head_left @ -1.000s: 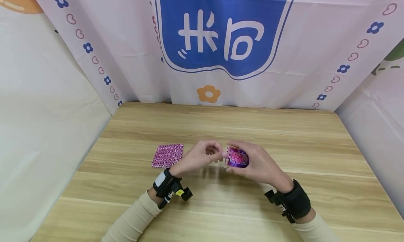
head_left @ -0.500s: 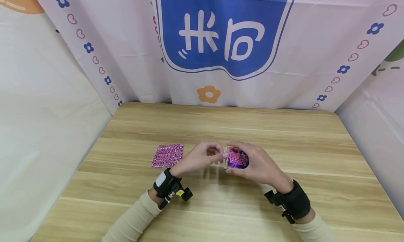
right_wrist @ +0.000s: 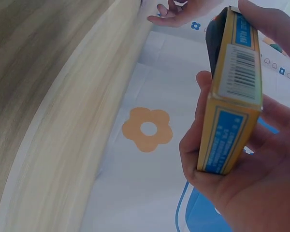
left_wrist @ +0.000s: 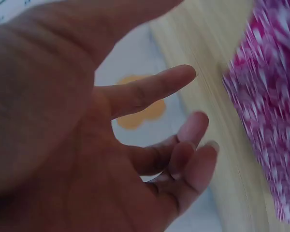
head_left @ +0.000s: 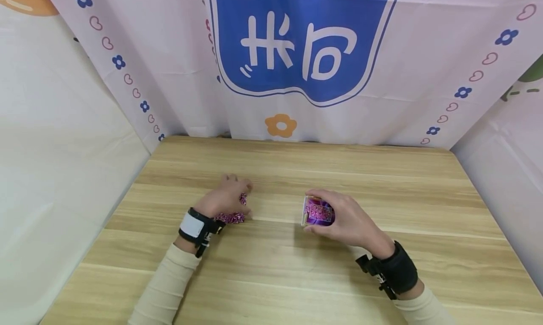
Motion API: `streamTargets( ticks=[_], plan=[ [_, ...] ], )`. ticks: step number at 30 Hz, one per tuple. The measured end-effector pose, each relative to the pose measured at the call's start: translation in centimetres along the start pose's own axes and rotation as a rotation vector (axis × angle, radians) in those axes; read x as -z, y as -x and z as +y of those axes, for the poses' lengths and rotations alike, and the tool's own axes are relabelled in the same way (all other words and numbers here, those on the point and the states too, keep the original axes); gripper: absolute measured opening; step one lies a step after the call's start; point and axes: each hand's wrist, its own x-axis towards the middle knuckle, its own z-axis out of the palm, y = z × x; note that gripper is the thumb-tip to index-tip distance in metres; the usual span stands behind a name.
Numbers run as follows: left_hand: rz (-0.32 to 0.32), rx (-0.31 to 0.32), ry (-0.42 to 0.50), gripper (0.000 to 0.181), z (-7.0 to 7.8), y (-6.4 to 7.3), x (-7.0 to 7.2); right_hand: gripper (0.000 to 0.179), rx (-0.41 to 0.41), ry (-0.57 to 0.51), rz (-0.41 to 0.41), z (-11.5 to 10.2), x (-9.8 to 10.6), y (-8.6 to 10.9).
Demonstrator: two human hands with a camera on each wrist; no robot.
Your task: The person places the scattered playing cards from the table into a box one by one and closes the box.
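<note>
Two hands show on my feed, over the wooden counter (head_left: 271, 278). I have the left hand (head_left: 224, 199) above the pink-patterned square (head_left: 233, 218) on the counter's left part, fingers spread apart; I cannot tell whether they touch it. Farther right, I have the right hand (head_left: 351, 216) with its fingers clamped around the gold-edged box (head_left: 319, 213), purple face toward the head camera, barcode on one side.

Wood-grain tabletop (head_left: 271, 278), white curtain (head_left: 182, 89) behind, blue emblem (head_left: 298, 14)
</note>
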Motion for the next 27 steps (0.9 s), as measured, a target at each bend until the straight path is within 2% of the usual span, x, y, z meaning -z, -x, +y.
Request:
streamTargets(
  ticks=[4, 7, 12, 18, 21, 24, 27],
  plan=[
    [-0.021, 0.062, 0.019, 0.094, -1.2, 0.2, 0.5, 0.078, -0.001, 0.002, -0.003, 0.1, 0.0, 0.0],
    [-0.026, 0.091, 0.024, 0.101, -1.6, 0.2, 0.6, 0.078, 0.003, 0.006, -0.004, 0.0, 0.1, 0.0],
    [-0.039, 0.115, 0.041, 0.089, -1.9, -0.1, 0.3, 0.077, 0.006, 0.010, -0.011, 0.0, 0.2, 0.0],
    [-0.023, 0.113, 0.056, 0.069, -2.1, -0.4, -0.1, 0.078, -0.001, 0.007, -0.014, -0.1, 0.1, 0.0],
    [-0.021, 0.114, 0.042, 0.069, -2.1, -0.6, -0.1, 0.077, 0.009, 0.005, -0.015, -0.1, 0.1, -0.1],
    [-0.031, 0.114, 0.021, 0.080, -2.1, -0.6, -0.1, 0.077, 0.011, 0.003, -0.015, -0.1, 0.0, 0.0],
    [-0.051, 0.082, -0.017, 0.088, -2.1, -0.5, 0.0, 0.077, 0.005, 0.001, -0.016, -0.1, 0.0, 0.0]
  ],
)
